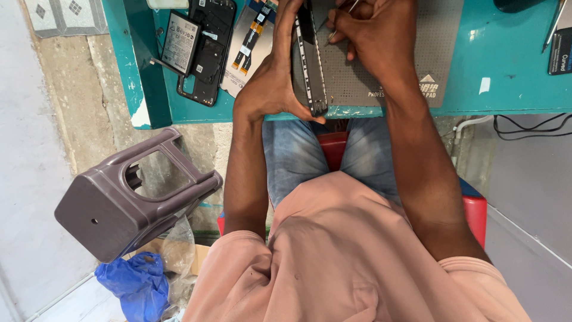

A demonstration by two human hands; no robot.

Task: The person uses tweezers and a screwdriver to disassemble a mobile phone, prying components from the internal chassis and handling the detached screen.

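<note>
My left hand (275, 74) grips an opened phone body (311, 59), held on edge above the grey work mat (441, 42). My right hand (372, 39) pinches a thin metal tool (335, 27) whose tip meets the phone's inner side near the top of the view. Both forearms reach up from my lap over the front edge of the teal table (512, 77).
A flat phone battery (180, 43), a black phone back frame (210, 50) and a panel with flex cables (250, 42) lie at the table's left. A grey plastic stool (119, 203) lies tipped on the floor beside a blue bag (136, 285). I sit on a red seat (473, 217). Black cables (530, 126) hang at the right.
</note>
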